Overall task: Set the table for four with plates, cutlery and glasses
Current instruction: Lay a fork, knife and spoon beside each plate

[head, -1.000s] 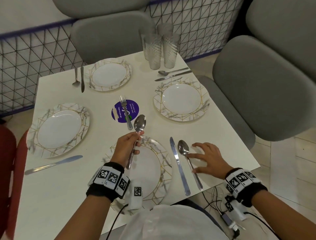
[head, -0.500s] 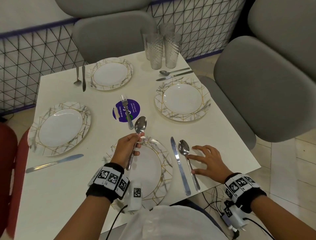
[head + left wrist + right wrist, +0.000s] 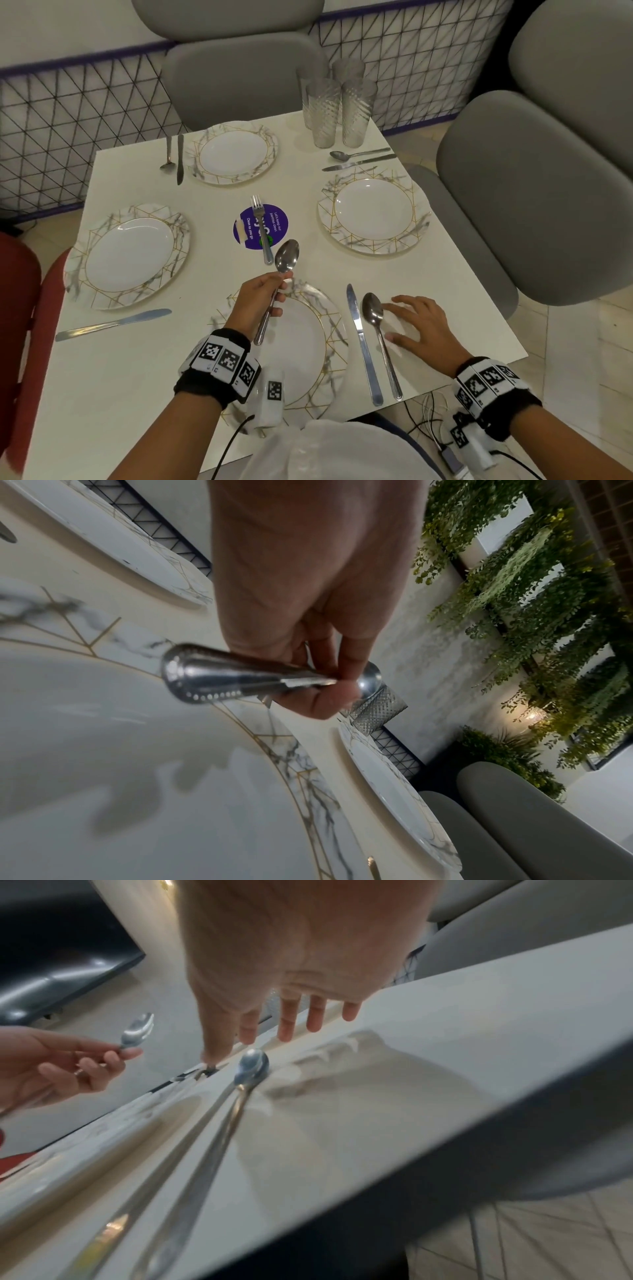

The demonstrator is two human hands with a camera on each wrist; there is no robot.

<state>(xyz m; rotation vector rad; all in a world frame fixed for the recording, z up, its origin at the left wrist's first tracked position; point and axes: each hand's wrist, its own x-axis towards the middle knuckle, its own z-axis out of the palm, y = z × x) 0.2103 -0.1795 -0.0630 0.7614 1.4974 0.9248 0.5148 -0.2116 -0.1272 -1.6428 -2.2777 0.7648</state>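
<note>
Spoon (image 3: 278, 284) held up in left hand (image 3: 257, 301), fingers curled on handle, above near plate (image 3: 329, 329). Right hand (image 3: 419, 329) spread wide, fingers straight, beside 2nd spoon (image 3: 378, 337) & knife (image 3: 361, 342) lying right of plate. Glasses (image 3: 337, 109) grouped at far edge.

Grey padded chairs (image 3: 507, 192), black wire-mesh fence (image 3: 68, 113), tiled floor (image 3: 579, 335)

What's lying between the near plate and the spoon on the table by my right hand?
A table knife lies between the near plate and that spoon, parallel to it; the head view shows this.
</note>
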